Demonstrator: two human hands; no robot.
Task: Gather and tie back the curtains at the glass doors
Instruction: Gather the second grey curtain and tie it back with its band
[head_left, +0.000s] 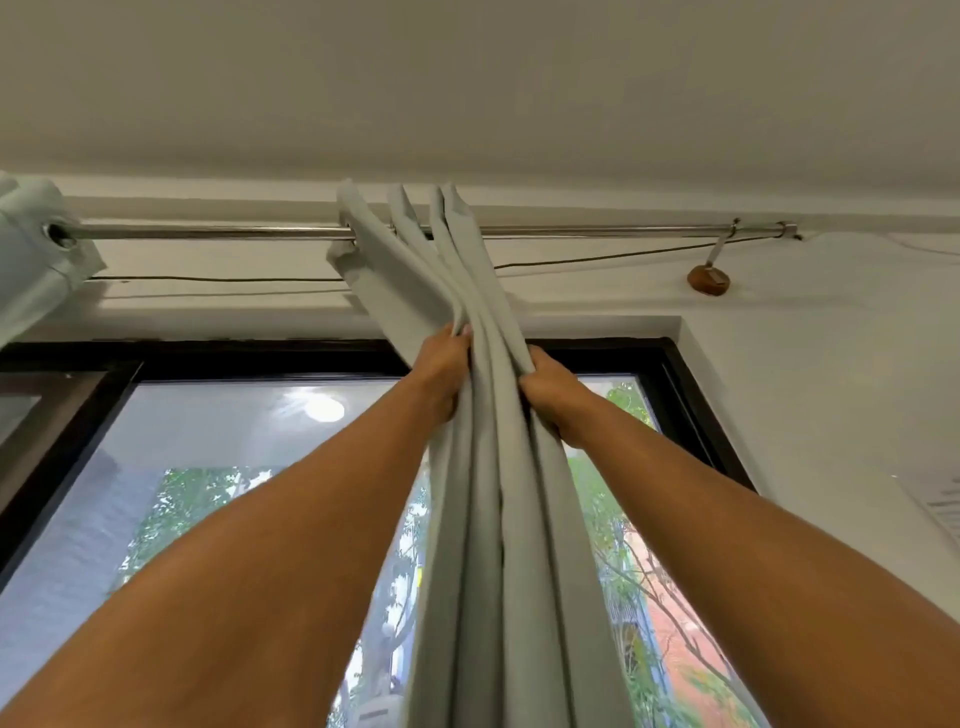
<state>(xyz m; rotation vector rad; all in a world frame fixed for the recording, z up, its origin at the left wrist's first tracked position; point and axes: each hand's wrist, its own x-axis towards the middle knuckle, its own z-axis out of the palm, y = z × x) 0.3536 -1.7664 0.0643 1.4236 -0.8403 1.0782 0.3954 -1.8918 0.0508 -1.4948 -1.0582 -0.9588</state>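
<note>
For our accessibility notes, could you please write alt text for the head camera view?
The left hand and right hand grip a bunched pale green curtain from either side, just below its metal rod, before a dark-framed glass door. A second curtain hangs bunched at the rod's left end.

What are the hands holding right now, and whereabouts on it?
Both the left hand and right hand grip the bunched grey curtain high up, just below the rod.

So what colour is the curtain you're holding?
The curtain is pale grey-green, plain; head view.
</note>
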